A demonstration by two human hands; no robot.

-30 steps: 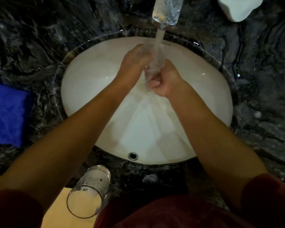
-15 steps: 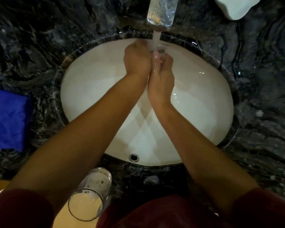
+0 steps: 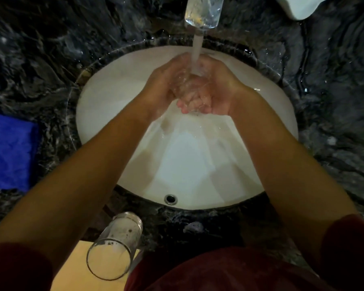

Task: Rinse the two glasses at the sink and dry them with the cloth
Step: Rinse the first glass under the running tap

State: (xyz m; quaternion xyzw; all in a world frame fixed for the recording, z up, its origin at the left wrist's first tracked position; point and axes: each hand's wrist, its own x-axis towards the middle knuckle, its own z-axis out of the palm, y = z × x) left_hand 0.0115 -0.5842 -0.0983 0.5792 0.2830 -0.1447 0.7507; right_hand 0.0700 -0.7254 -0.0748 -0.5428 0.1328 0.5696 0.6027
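Observation:
Both my hands meet over the white sink [image 3: 114, 114], right under the running water. My left hand [image 3: 163, 85] and my right hand [image 3: 223, 91] are wrapped around a clear glass [image 3: 187, 86]; the stream falls into it and my fingers show through its wall. The glass is mostly hidden by my hands and the splashing water. A second clear glass [image 3: 118, 246] stands on the counter's front edge, below my left forearm. The blue cloth [image 3: 8, 154] lies folded on the counter at the left.
The chrome faucet [image 3: 202, 11] hangs over the back of the basin, running. A white object [image 3: 298, 7] sits at the back right. The dark marble counter [image 3: 334, 101] is wet around the sink. An overflow hole [image 3: 170, 199] marks the basin's front wall.
My hands moved up close to the spout, then came back down a little. They now cup the glass from both sides under the stream. The second glass and cloth have not moved.

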